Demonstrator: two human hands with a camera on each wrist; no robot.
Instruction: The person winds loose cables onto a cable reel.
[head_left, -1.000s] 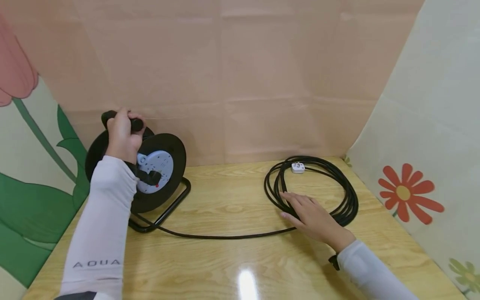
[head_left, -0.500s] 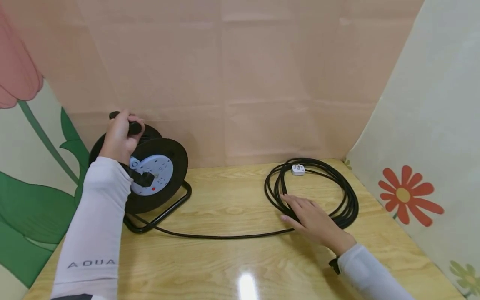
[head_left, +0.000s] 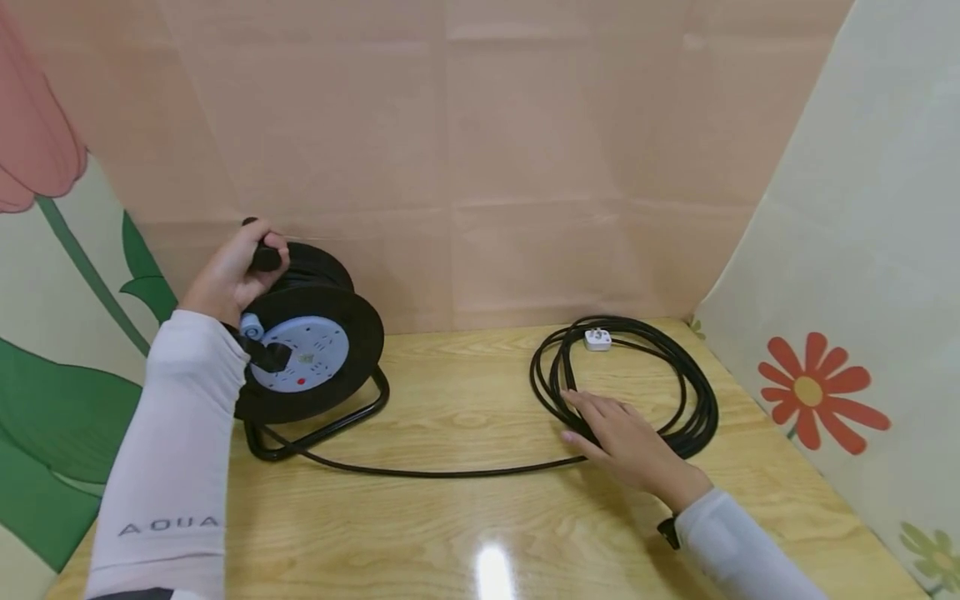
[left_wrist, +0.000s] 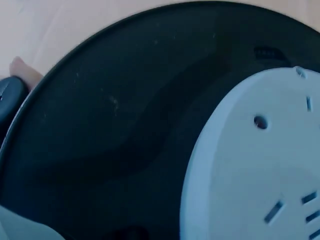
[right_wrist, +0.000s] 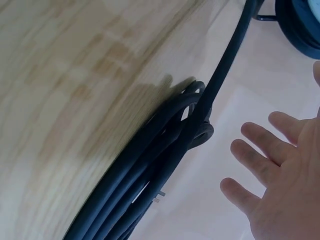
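Observation:
My left hand (head_left: 240, 265) grips the black top handle (head_left: 266, 257) of a black cable reel (head_left: 360, 329) at the left of the table. The reel's round face carries a pale blue socket panel (head_left: 315, 350); the left wrist view shows that panel (left_wrist: 250, 165) close up. From the reel's base a single black cable (head_left: 450, 474) runs rightward to a loose coil (head_left: 701, 417). Over the coil's near left side is my right hand (head_left: 626, 437), fingers extended. In the right wrist view the right hand (right_wrist: 280, 165) appears apart from the coiled cable (right_wrist: 145, 160).
A white plug (head_left: 597, 339) lies at the coil's back. The reel stands on a black tubular frame (head_left: 348, 418). Behind the wooden table (head_left: 375, 533) rises a pinkish backdrop (head_left: 525, 167), with flower-decorated panels on both sides.
The left hand has turned the cable reel by its handle, so its socket face now points more towards me. The right hand has barely moved, and the coil stays in place.

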